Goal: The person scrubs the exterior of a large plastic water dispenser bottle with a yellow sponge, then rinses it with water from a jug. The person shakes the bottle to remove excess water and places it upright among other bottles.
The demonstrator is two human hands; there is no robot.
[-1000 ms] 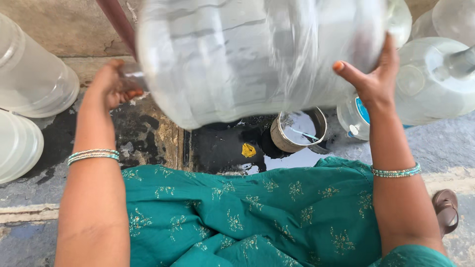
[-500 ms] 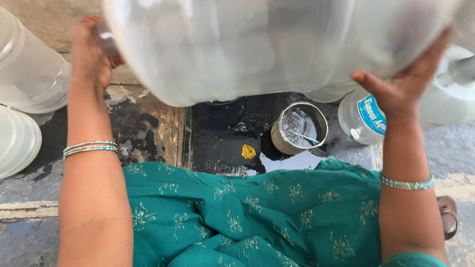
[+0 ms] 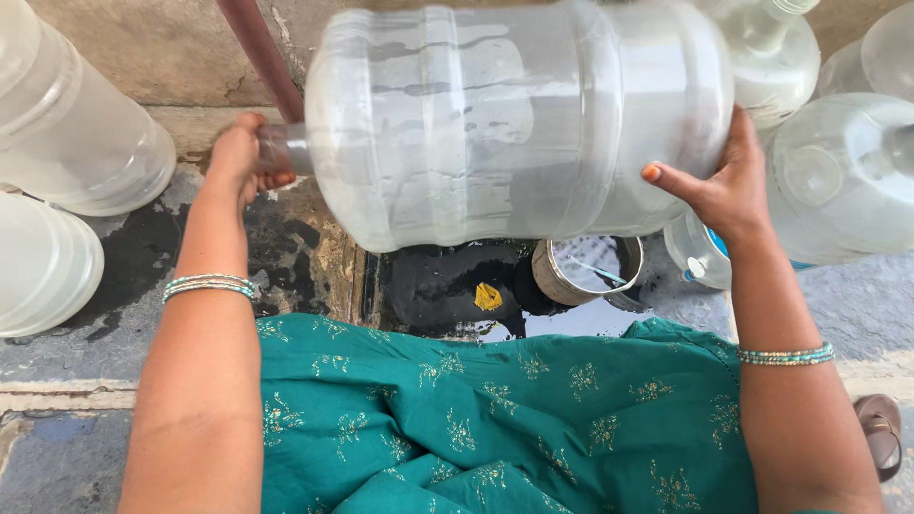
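The big clear jug (image 3: 519, 119) lies on its side in the air, held across the person's front above a wet, dark patch of floor (image 3: 447, 286), its neck pointing left and its base to the right. The left hand (image 3: 243, 162) has a closed grip round the neck, the palm seeming to cover the mouth, though the mouth itself is hidden. The right hand (image 3: 719, 186) is spread flat against the base, fingers open, propping rather than clasping. Streaks and smears show inside the wall of the jug, so the step in hand looks like rinsing: the jug held level and swilled. The next move would call for a firm seal at the mouth and steady support at the base, since the jug is bulky, smooth and probably wet, and could slip from the open right palm. Below it, on the floor, stands a small metal pot (image 3: 586, 271) holding water, with a yellow scrap (image 3: 487, 297) just left of it. More clear jugs lie at far left (image 3: 81, 124) and at right (image 3: 843, 176), near but apart from the held one. A green garment (image 3: 495, 419) fills the near side.
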